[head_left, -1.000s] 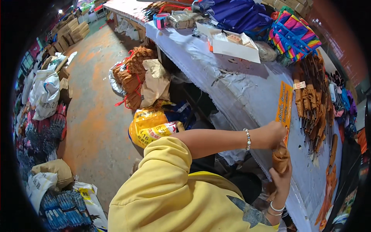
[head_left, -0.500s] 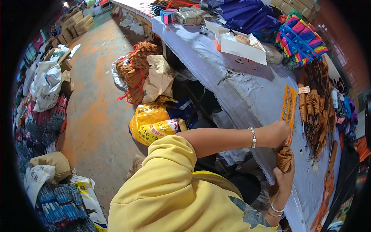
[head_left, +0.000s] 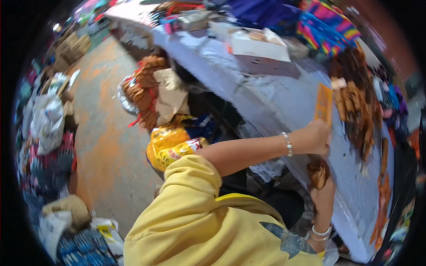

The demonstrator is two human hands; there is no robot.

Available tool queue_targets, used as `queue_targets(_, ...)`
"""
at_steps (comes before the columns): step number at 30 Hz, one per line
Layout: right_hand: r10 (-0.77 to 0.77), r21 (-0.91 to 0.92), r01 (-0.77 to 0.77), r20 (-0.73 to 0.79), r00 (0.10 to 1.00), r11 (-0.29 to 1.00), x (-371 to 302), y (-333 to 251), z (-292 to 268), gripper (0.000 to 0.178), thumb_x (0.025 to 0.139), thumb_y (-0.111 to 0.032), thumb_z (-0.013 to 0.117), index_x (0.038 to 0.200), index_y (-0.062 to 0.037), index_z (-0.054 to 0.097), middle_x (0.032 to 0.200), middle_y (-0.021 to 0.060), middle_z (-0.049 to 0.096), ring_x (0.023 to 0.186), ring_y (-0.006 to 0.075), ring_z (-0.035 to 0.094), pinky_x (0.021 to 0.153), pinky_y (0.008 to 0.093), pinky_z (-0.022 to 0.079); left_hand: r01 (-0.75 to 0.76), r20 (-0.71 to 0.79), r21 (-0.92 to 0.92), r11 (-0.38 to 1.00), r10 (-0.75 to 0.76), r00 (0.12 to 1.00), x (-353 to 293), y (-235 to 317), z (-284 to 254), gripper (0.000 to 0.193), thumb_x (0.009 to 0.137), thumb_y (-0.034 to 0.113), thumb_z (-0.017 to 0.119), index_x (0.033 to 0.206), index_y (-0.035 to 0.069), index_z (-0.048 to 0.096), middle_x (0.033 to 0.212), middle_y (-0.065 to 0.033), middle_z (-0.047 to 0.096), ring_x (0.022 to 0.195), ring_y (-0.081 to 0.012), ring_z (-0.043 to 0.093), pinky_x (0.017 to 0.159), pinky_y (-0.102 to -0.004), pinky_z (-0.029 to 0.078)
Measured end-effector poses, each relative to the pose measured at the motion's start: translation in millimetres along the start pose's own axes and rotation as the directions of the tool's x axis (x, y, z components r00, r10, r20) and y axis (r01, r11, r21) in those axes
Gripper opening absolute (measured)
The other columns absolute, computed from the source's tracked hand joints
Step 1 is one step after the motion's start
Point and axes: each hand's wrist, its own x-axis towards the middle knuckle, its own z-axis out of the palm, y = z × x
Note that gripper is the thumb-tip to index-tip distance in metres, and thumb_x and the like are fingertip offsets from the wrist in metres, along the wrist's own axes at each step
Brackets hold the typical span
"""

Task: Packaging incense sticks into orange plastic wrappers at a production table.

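Observation:
My right hand point(head_left: 323, 193) is wrapped round a rolled brown umbrella point(head_left: 317, 174), its gathered cloth end upward. Just above that end is my left hand point(head_left: 314, 138), closed in a fist; its fingertips are turned away, so what they grip is hidden. An orange printed strip point(head_left: 324, 104) shows right behind the left fist, over the table; I cannot tell whether it is held or only lies there. Both hands are over the near right part of the cloth-covered table point(head_left: 266, 104). Motion blurs the picture.
Brown folded umbrellas point(head_left: 355, 106) lie heaped right of my hands. Farther back are an open white box point(head_left: 262, 51), a rainbow-coloured bundle point(head_left: 328, 29) and purple cloth point(head_left: 266, 11). Beside the table, a yellow sack point(head_left: 166, 142) and a brown bundle point(head_left: 144, 84) sit on the floor.
The whole view has shifted, with the table's things now farther left and up. My left fist has risen slightly from the umbrella's end, widening the gap. The right hand still holds the umbrella.

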Motion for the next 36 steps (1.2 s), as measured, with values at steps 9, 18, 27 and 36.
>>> queue_targets(9, 0.004, 0.63, 0.034, -0.059, 0.998, 0.775, 9.9, 11.4, -2.5, 0.059, 0.068, -0.02, 0.069, 0.12, 0.0008, 0.049, 0.107, 0.0169, 0.059, 0.098, 0.027, 0.057, 0.087, 0.0339, 0.044, -0.19, 0.011, 0.12, 0.975, 0.19, 0.982, -16.3, 4.9, 4.4, 0.01, 0.062, 0.001, 0.058, 0.072, 0.001, 0.062, 0.069, -0.0142, 0.06, 0.069, -0.0324, 0.056, 0.064, -0.0395, 0.047)
queue_targets(18, 0.198, 0.297, -0.209, 0.067, 0.978, 0.932, -1.4, 10.0, -25.9, 0.042, 0.069, -0.021, 0.06, 0.103, 0.0022, 0.052, 0.073, 0.0249, 0.06, 0.075, 0.0425, 0.059, 0.069, 0.045, 0.047, -0.008, 0.058, -0.19, 0.982, 0.02, 0.998, -9.3, 28.6, -0.7, 0.015, 0.076, -0.004, 0.06, 0.091, -0.003, 0.064, 0.08, -0.0154, 0.065, 0.065, -0.0244, 0.063, 0.056, -0.0274, 0.047)
queue_targets(27, 0.133, 0.194, -0.128, -0.014, 0.991, 0.973, -1.2, 14.3, -21.8, 0.042, 0.069, -0.023, 0.062, 0.102, -0.0002, 0.049, 0.078, 0.0243, 0.062, 0.08, 0.0429, 0.059, 0.07, 0.0475, 0.047, 0.041, 0.059, -0.197, 0.979, -0.03, 0.998, -6.0, 41.6, 0.3, 0.009, 0.08, 0.0, 0.06, 0.088, -0.003, 0.064, 0.077, -0.0143, 0.064, 0.063, -0.0227, 0.06, 0.057, -0.0284, 0.047)
queue_targets(36, 0.185, 0.195, -0.181, -0.001, 0.983, 0.964, -0.9, 13.9, -25.5, 0.043, 0.069, -0.025, 0.063, 0.101, -0.0007, 0.048, 0.078, 0.0246, 0.062, 0.08, 0.0424, 0.059, 0.071, 0.0485, 0.047, -0.361, -0.08, 0.069, 0.93, 0.366, 0.927, -6.3, 44.9, 5.1, 0.011, 0.083, 0.006, 0.061, 0.085, -0.005, 0.063, 0.078, -0.014, 0.064, 0.065, -0.0202, 0.06, 0.06, -0.0281, 0.047)
